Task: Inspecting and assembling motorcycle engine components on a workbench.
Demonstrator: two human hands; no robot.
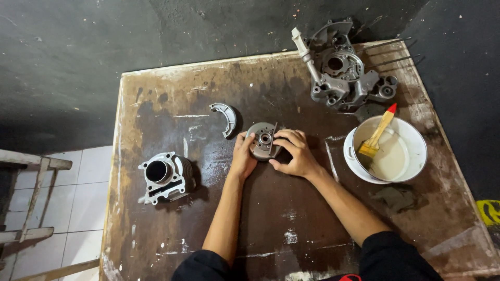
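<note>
Both hands, the left hand (242,156) and the right hand (294,153), pinch the round metal plate (263,139) on the table (156,104), so turning it would need a firm hold.

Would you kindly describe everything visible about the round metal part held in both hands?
The round metal part is a grey, dull disc with a central hub hole and small holes around it. It rests on the stained brown table, near its middle. The left hand grips its left edge; the right hand curls over its right side.
</note>
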